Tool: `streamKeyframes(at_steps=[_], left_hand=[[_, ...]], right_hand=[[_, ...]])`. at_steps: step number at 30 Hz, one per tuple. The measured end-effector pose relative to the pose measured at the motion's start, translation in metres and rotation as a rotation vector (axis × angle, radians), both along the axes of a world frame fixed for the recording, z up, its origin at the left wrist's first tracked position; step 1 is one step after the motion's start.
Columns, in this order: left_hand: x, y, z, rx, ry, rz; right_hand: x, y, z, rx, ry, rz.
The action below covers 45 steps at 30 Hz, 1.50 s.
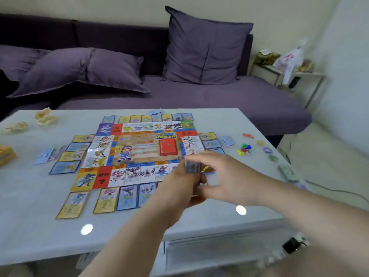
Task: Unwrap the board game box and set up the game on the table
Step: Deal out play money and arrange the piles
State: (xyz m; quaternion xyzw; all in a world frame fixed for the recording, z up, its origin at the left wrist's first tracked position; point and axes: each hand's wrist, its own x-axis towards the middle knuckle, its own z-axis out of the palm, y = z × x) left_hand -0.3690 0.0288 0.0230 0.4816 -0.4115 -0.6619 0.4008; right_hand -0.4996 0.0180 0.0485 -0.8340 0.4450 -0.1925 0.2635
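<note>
The colourful game board (139,152) lies flat on the pale table (40,226), with a red card deck (169,146) on its middle. Cards line its edges: yellow and blue ones (105,199) along the near side, more on the left, far and right sides. My left hand (179,188) grips a small stack of cards (192,166) upright over the board's near right corner. My right hand (217,174) meets it from the right, fingers pinching at the stack. Both are blurred. The near right corner of the board is hidden behind my hands.
Coloured pawns and a die (244,149) sit right of the board, with round tokens (259,142) beyond them and a card pile (287,172) near the right edge. A yellow game box (6,156) is at the far left. Crumpled wrap (45,116) lies at the back left. Purple sofa (199,96) behind.
</note>
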Motion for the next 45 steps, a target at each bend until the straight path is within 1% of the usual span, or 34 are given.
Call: streamKeyframes(at_steps=[2, 6, 9, 10, 11, 12, 14, 16, 18, 19, 20, 21, 23, 25, 29, 31, 32, 34, 35, 36, 38, 41, 45], left_hand=[[-0.024, -0.004, -0.001, -0.029, -0.037, -0.06], [-0.072, -0.013, -0.002, -0.117, -0.07, -0.157], [-0.107, -0.022, -0.001, -0.144, -0.044, -0.215], [-0.117, -0.027, -0.003, -0.165, -0.069, -0.219], [-0.126, -0.032, -0.006, -0.202, -0.139, -0.215], [-0.132, -0.038, -0.01, -0.263, -0.254, -0.207], [-0.136, -0.05, -0.024, -0.455, -0.604, -0.238], [-0.138, -0.062, -0.039, -0.66, -0.997, -0.377], [-0.143, -0.071, -0.052, -0.817, -1.344, -0.568], [-0.146, -0.076, -0.056, -0.871, -1.47, -0.64], [-0.149, -0.081, -0.057, -0.906, -1.549, -0.684], [-0.153, -0.085, -0.056, -0.933, -1.591, -0.704], [-0.16, -0.093, -0.054, -0.977, -1.617, -0.721], [-0.166, -0.096, -0.054, -0.999, -1.613, -0.757], [-0.173, -0.094, -0.058, -0.975, -1.631, -0.864], [-0.174, -0.095, -0.06, -0.961, -1.627, -0.878], [-0.174, -0.097, -0.06, -0.959, -1.61, -0.869], [-0.172, -0.101, -0.058, -0.96, -1.561, -0.844], [-0.171, -0.103, -0.058, -0.957, -1.535, -0.835], [-0.171, -0.105, -0.057, -0.953, -1.509, -0.826], [-0.172, -0.109, -0.055, -0.945, -1.469, -0.806], [-0.173, -0.112, -0.055, -0.95, -1.448, -0.769], [-0.172, -0.114, -0.057, -0.938, -1.428, -0.747]], right_hand=[[-0.029, -0.002, 0.006, 0.147, -0.099, -0.058], [-0.081, -0.013, 0.011, 0.261, -0.191, -0.133], [-0.116, -0.029, 0.011, 0.226, -0.153, -0.194], [-0.127, -0.035, 0.011, 0.227, -0.143, -0.218], [-0.139, -0.042, 0.01, 0.238, -0.147, -0.249], [-0.15, -0.049, 0.009, 0.247, -0.149, -0.284], [-0.173, -0.065, 0.003, 0.253, -0.085, -0.351], [-0.19, -0.081, -0.008, 0.268, 0.076, -0.39], [-0.198, -0.093, -0.02, 0.274, 0.25, -0.391], [-0.2, -0.098, -0.026, 0.275, 0.312, -0.382], [-0.201, -0.102, -0.031, 0.27, 0.359, -0.371], [-0.201, -0.105, -0.037, 0.265, 0.396, -0.361], [-0.201, -0.111, -0.05, 0.242, 0.439, -0.347], [-0.202, -0.114, -0.061, 0.206, 0.438, -0.351], [-0.206, -0.111, -0.079, 0.142, 0.445, -0.329], [-0.211, -0.109, -0.082, 0.065, 0.414, -0.349], [-0.216, -0.11, -0.08, 0.003, 0.355, -0.4], [-0.23, -0.115, -0.07, -0.103, 0.16, -0.597], [-0.238, -0.118, -0.063, -0.119, 0.079, -0.693], [-0.246, -0.122, -0.057, -0.105, 0.039, -0.765], [-0.258, -0.128, -0.052, -0.04, 0.094, -0.809], [-0.251, -0.135, -0.057, 0.066, 0.232, -0.788], [-0.233, -0.139, -0.073, 0.079, 0.343, -0.83]])
